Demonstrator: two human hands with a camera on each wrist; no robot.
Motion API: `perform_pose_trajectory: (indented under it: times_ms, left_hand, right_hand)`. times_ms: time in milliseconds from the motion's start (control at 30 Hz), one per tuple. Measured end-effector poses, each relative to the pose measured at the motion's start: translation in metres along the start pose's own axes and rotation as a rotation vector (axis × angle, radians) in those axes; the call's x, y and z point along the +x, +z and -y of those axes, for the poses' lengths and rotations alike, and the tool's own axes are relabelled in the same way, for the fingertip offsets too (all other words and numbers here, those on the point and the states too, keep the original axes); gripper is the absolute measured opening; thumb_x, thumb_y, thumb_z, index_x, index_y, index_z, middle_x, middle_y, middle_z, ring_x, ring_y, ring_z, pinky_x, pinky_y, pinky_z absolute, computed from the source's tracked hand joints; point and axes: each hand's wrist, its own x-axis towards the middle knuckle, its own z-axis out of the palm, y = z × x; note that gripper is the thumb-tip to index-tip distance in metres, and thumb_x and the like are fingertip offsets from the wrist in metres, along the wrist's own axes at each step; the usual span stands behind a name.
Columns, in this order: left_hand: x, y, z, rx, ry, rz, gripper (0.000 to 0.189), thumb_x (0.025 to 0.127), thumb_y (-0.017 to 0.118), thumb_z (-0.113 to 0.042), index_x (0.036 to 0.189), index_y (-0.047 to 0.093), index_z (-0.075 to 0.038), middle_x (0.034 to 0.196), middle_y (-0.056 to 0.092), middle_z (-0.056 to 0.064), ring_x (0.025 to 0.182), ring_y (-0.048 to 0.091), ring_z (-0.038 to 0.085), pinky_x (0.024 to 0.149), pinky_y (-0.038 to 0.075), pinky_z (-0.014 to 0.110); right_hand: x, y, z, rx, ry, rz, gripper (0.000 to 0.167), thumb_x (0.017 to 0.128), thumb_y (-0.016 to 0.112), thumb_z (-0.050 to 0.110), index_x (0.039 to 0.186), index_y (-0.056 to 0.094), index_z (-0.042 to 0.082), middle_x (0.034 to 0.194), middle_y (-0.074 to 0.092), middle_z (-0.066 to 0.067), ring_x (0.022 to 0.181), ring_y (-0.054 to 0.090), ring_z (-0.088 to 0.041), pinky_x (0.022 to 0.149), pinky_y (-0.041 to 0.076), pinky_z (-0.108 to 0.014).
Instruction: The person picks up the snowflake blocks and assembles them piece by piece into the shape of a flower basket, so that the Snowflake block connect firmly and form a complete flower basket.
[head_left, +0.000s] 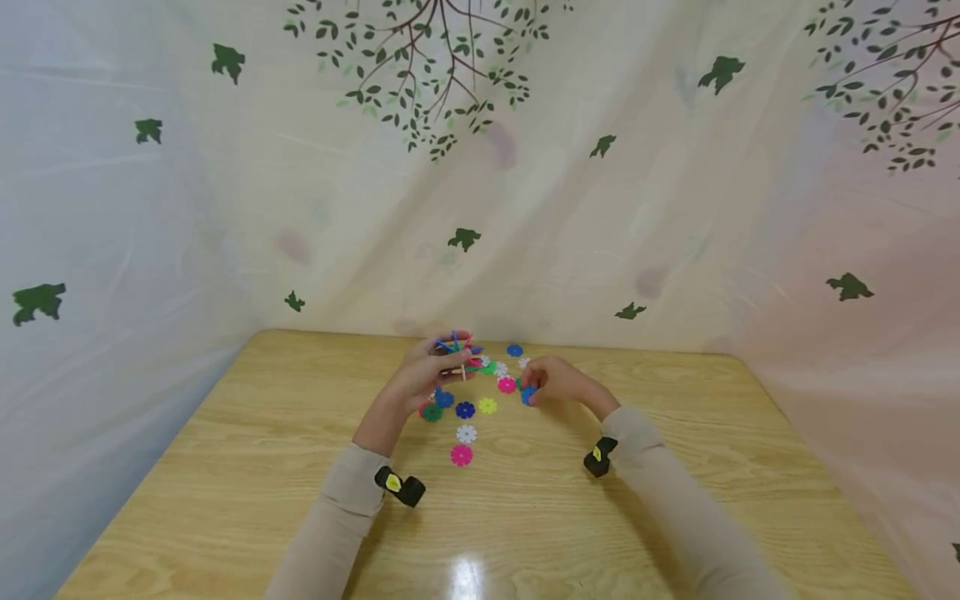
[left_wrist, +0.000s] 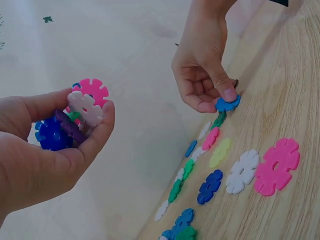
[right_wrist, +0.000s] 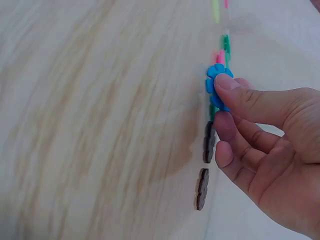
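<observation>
My left hand [head_left: 420, 373], raised above the table's far side, holds a cluster of joined flower-shaped plastic discs [left_wrist: 86, 108] between thumb and fingers. Pink, white, purple, green and blue pieces show in it; the palm side is partly hidden. To the right, my right hand [head_left: 564, 382] pinches a blue flower-shaped disc [right_wrist: 216, 75] between thumb and index finger, its other fingers curled loosely. That disc is just over the tabletop, close to a green disc [left_wrist: 219, 119]; whether the two touch, I cannot tell.
Loose discs are spread over the wooden table [head_left: 285, 517]: pink [head_left: 461, 455], white [head_left: 467, 433], yellow [head_left: 487, 406], dark blue [head_left: 465, 410] and green [head_left: 431, 412]. Two dark discs [right_wrist: 202, 189] lie near the right hand. A leaf-patterned curtain [head_left: 540, 275] borders the table's far edge.
</observation>
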Motion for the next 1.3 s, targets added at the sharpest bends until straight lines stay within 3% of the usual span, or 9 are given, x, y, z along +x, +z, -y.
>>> perform_pose_trajectory:
  times_ms: [133,300,400,467,633,767,867,1100,1300]
  left_hand:
    - [0.002,-0.002,0.002,0.028,-0.01,0.042,0.046,0.104,0.056,-0.005,0.147,0.042,0.003,0.14,0.057,0.027,0.099,0.07,0.013,0.1,0.056,0.041]
    - [0.003,-0.004,0.002,0.039,-0.023,0.041,0.045,0.103,0.057,-0.004,0.145,0.045,0.004,0.122,0.064,0.013,0.096,0.07,0.014,0.096,0.058,0.037]
    - [0.002,-0.005,0.001,0.045,-0.032,0.037,0.044,0.102,0.058,-0.004,0.144,0.048,0.005,0.116,0.064,0.008,0.094,0.07,0.013,0.093,0.059,0.034]
    - [0.001,-0.005,0.001,0.047,-0.034,0.036,0.044,0.102,0.059,-0.003,0.144,0.048,0.005,0.113,0.065,0.007,0.093,0.07,0.014,0.091,0.06,0.032]
    - [0.001,-0.005,0.0,0.047,-0.028,0.035,0.045,0.102,0.059,-0.003,0.145,0.047,0.005,0.11,0.071,0.001,0.093,0.071,0.012,0.088,0.06,0.029]
    - [0.001,-0.005,-0.001,0.06,-0.023,0.017,0.044,0.102,0.06,-0.005,0.143,0.049,0.002,0.109,0.074,-0.001,0.093,0.071,0.011,0.085,0.059,0.026]
    - [0.002,-0.006,-0.001,0.067,-0.026,-0.001,0.043,0.102,0.061,-0.006,0.143,0.05,0.0,0.105,0.074,-0.002,0.093,0.071,0.011,0.082,0.058,0.025]
    - [0.003,-0.007,0.0,0.072,-0.019,-0.018,0.042,0.101,0.062,-0.007,0.142,0.052,0.0,0.098,0.073,-0.004,0.096,0.071,0.015,0.082,0.058,0.025]
    - [0.004,-0.005,0.002,0.067,-0.009,-0.035,0.041,0.1,0.063,-0.006,0.14,0.053,0.001,0.098,0.071,-0.005,0.09,0.071,0.014,0.082,0.059,0.026]
  right_hand:
    - [-0.001,0.0,0.005,0.027,-0.028,-0.033,0.012,0.084,0.076,-0.007,0.092,0.068,-0.005,0.083,0.068,-0.014,0.075,0.058,-0.011,0.069,0.05,-0.021]
    - [-0.004,0.0,0.027,0.145,0.013,-0.132,0.014,0.092,0.072,0.0,0.103,0.07,-0.008,0.092,0.07,-0.018,0.071,0.058,-0.015,0.061,0.052,-0.031]
    - [-0.005,0.0,0.046,0.199,0.057,-0.209,0.017,0.095,0.07,0.007,0.11,0.072,-0.003,0.094,0.069,-0.013,0.069,0.06,-0.02,0.057,0.051,-0.036]
    - [-0.005,0.001,0.057,0.256,0.05,-0.267,0.019,0.096,0.07,0.009,0.111,0.072,-0.002,0.095,0.071,-0.013,0.071,0.063,-0.021,0.058,0.055,-0.037]
    - [-0.003,0.009,0.078,0.444,0.013,-0.398,0.02,0.096,0.07,0.006,0.11,0.07,-0.008,0.097,0.075,-0.013,0.083,0.071,-0.019,0.081,0.06,-0.055]
    - [0.0,0.015,0.085,0.522,-0.033,-0.472,0.019,0.096,0.07,0.004,0.109,0.068,-0.01,0.093,0.075,-0.01,0.079,0.071,-0.013,0.074,0.063,-0.044]
    - [0.002,0.018,0.09,0.532,-0.071,-0.509,0.019,0.095,0.07,0.002,0.109,0.068,-0.011,0.093,0.074,-0.013,0.077,0.071,-0.015,0.069,0.062,-0.037]
    - [0.004,0.024,0.095,0.503,-0.099,-0.537,0.019,0.094,0.07,0.002,0.107,0.068,-0.012,0.095,0.071,-0.025,0.073,0.069,-0.012,0.069,0.062,-0.043]
    - [0.005,0.026,0.097,0.472,-0.089,-0.546,0.018,0.094,0.071,0.004,0.106,0.071,-0.01,0.094,0.071,-0.025,0.069,0.066,-0.006,0.069,0.062,-0.041]
